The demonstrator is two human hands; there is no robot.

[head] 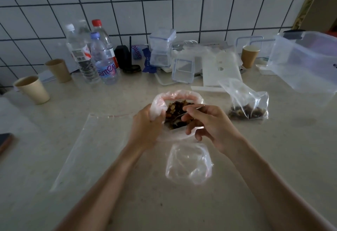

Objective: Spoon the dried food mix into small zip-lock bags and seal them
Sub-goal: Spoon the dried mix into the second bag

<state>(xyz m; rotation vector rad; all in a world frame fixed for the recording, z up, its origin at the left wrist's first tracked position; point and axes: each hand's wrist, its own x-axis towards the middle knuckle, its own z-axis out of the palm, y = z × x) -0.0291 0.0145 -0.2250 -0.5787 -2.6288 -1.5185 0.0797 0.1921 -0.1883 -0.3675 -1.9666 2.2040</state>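
A large clear bag point(179, 96) with its rim rolled down stands at the middle of the counter, and brown dried food mix point(175, 109) shows inside it. My left hand point(145, 127) grips the bag's left rim. My right hand point(209, 125) pinches a spoon point(179, 116) whose bowl dips into the mix. A small empty zip-lock bag point(188, 163) lies open just in front of the big bag. To the right, another small bag point(246, 101) holds some mix. A flat empty bag point(94, 147) lies at the left.
Three water bottles point(96, 55) and paper cups point(32, 89) stand at the back left. Clear plastic boxes point(182, 70), a white carton point(221, 70), another cup point(249, 55) and a big clear tub point(306, 61) line the tiled wall. A dark phone point(5, 141) lies at the left edge.
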